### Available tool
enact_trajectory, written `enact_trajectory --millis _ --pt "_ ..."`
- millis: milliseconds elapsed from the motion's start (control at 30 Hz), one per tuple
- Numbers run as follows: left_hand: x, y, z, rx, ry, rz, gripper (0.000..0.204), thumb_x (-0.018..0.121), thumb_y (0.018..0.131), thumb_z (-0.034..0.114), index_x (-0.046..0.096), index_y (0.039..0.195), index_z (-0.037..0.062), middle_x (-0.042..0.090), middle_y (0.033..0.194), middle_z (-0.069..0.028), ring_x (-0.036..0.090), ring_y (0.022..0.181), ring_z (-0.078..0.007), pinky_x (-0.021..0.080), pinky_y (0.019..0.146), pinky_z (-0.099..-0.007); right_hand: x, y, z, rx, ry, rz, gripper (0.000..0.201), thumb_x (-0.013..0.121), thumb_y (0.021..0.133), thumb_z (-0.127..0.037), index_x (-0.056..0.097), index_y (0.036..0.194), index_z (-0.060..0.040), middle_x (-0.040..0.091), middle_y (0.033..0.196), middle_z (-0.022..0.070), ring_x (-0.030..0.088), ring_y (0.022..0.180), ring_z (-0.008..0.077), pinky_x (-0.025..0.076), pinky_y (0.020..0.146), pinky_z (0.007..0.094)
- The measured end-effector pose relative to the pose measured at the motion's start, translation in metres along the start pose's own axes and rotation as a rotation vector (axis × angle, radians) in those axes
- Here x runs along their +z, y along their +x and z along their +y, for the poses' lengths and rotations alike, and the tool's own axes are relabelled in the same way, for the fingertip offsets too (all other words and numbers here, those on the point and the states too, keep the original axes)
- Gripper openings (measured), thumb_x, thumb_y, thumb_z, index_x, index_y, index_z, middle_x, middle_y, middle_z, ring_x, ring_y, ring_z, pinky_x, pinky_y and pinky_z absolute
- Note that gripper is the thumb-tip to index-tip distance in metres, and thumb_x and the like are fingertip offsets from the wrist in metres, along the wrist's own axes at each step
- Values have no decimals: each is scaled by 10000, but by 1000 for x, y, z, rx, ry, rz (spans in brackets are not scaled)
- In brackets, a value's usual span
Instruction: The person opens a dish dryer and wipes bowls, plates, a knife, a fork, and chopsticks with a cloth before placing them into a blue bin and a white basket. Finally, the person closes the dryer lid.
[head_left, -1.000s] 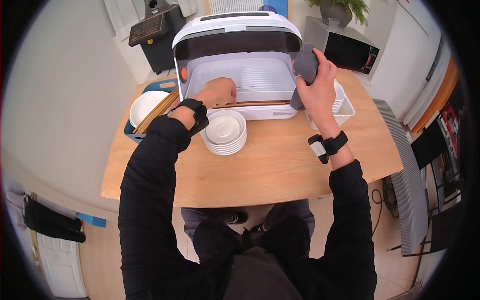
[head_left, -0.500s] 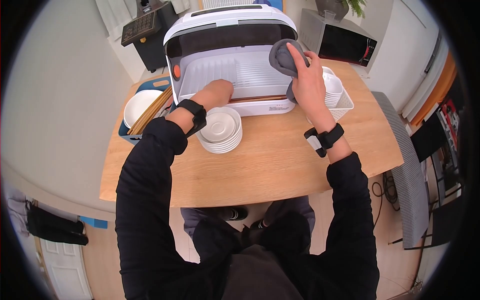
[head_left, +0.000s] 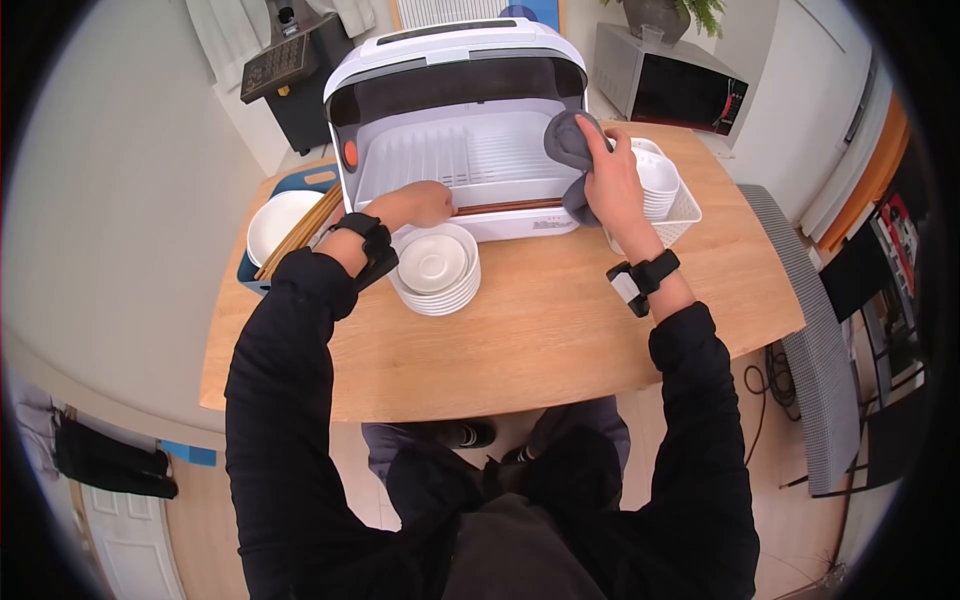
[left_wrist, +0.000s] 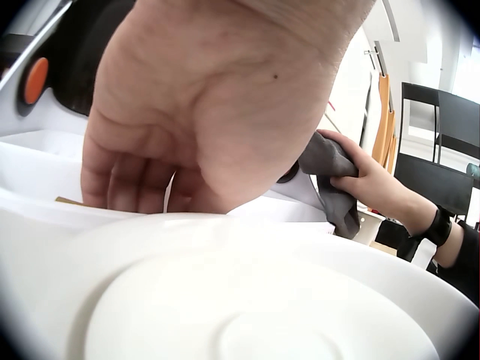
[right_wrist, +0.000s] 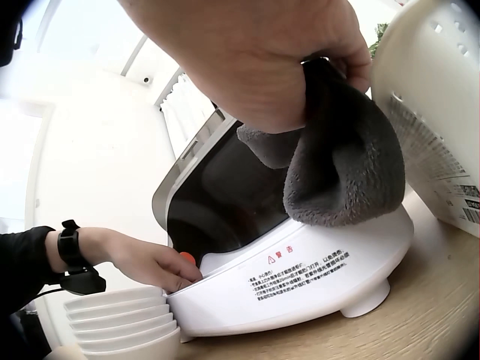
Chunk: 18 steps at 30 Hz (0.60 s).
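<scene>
My left hand [head_left: 420,202] reaches into the front slot of a white dish cabinet [head_left: 520,228] with a raised dark lid. Its curled fingers and thumb are around brown chopsticks [head_left: 515,207], which run rightward along the slot; the fingertips are hidden in the left wrist view. A golden chopstick end [left_wrist: 71,201] shows beside those fingers. At the cabinet's right front corner, my right hand [head_left: 615,185] grips a grey fluffy cloth [right_wrist: 345,161], bunched and hanging down. Just below my left hand stands a stack of white bowls [head_left: 437,300], with a small saucer [head_left: 434,261] on top.
On the left, a blue basket [head_left: 318,178] holds a white plate [head_left: 285,226] and loose wooden chopsticks [head_left: 300,232]. A white perforated basket [head_left: 685,212] with stacked white cups [head_left: 657,183] stands at right. Behind is a microwave [head_left: 682,103]. The wooden table's edge [head_left: 500,408] curves before me.
My right hand has brought the grey cloth leftward to the cabinet's corner, then slightly lower. My left hand has come down a little at the slot. The head view has shifted slightly.
</scene>
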<state>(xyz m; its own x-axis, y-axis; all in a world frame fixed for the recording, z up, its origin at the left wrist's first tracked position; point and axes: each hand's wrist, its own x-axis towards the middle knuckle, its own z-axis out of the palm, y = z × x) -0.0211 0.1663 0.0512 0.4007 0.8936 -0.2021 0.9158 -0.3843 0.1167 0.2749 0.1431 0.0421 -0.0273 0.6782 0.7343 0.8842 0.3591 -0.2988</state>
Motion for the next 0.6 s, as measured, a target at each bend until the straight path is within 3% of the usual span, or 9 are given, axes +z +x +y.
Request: enact_trajectory --millis 333,600 --pt "-5 -11 0 -67 -162 -29 511 513 958 422 690 1081 -42 689 1069 -219 641 986 -351 472 882 -423 0 0 -3 -5 20 -6 699 513 808 104 482 1401 -266 463 1320 225 556 1111 422 533 863 465" --pt "-2 -15 -3 -59 -241 -22 500 534 960 428 699 1080 -29 689 1075 -207 637 996 -331 471 880 -412 -3 2 -3 -26 24 5 693 524 817 99 480 1404 -267 464 1319 221 555 1116 414 527 876 464"
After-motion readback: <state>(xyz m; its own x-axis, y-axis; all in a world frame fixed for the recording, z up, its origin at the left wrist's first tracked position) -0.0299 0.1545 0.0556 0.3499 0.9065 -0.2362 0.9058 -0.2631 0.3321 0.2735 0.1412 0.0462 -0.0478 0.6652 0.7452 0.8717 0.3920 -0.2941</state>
